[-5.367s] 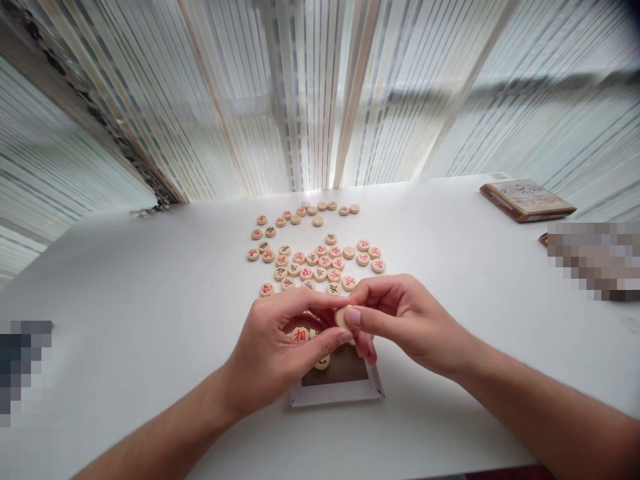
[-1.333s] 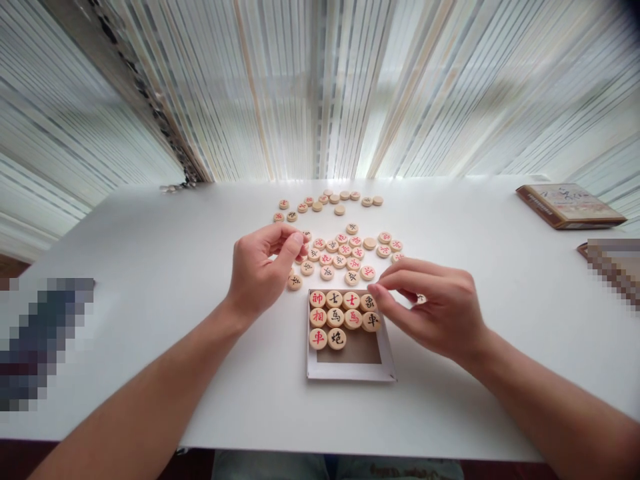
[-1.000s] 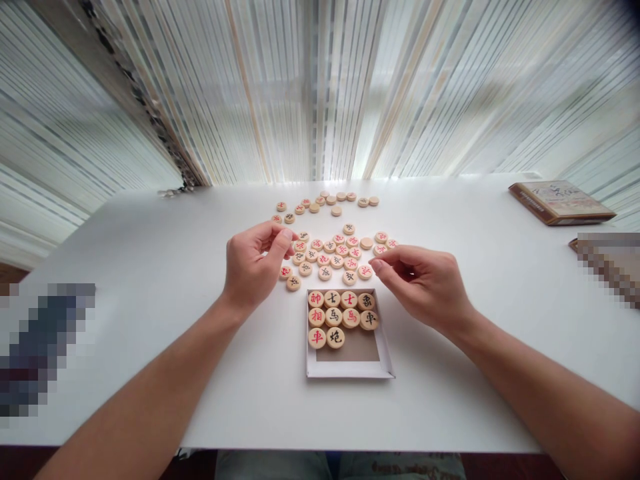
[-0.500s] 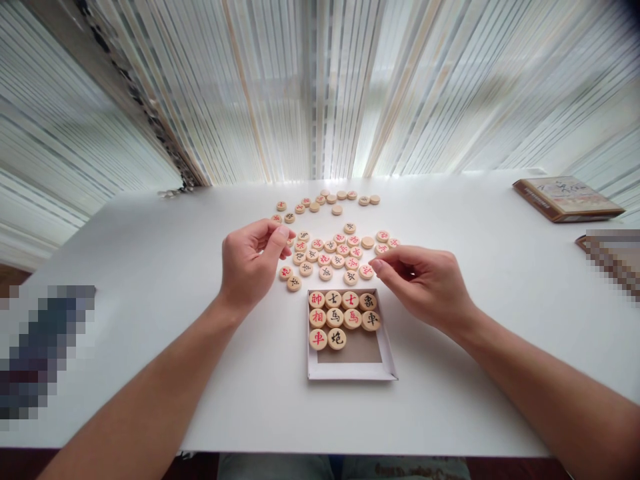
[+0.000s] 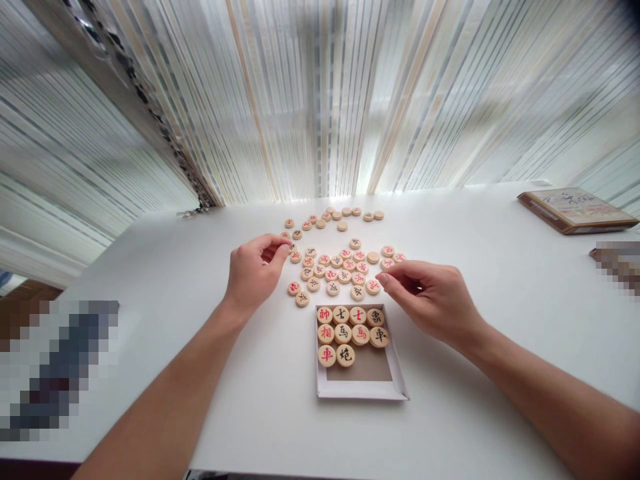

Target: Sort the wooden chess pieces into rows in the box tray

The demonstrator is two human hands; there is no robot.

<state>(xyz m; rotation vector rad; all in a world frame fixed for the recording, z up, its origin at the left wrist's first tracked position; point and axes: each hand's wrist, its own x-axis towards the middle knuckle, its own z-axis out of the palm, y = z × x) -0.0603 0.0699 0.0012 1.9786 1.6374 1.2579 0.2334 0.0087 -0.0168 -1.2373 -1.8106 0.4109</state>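
Observation:
My left hand (image 5: 257, 272) is closed, thumb and fingertips together beside a xiangqi piece (image 5: 293, 248) with a black character at the left of a loose group. Whether anything is between those fingertips I cannot make out. On the other side, my right hand (image 5: 430, 293) has its thumb and forefinger close together near a red-lettered piece (image 5: 373, 287); what they hold, if anything, is hidden. Between my forearms lies a shallow box tray (image 5: 363, 390). Two full rows of pieces fill its upper part, and a third row holds a red piece (image 5: 327, 356) and a black piece (image 5: 345, 355).
Several loose pieces (image 5: 331, 274) lie scattered beyond the tray, some face down, with another group (image 5: 343, 227) farther back. A flat printed box (image 5: 580, 208) rests at the far right. Strip curtains (image 5: 345, 100) hang behind the white table (image 5: 165, 267).
The view has tilted and shifted, so the table sits lower in the picture. My left hand has moved slightly against the pieces, its fingertips now nearer a black-lettered one. Tray contents look the same.

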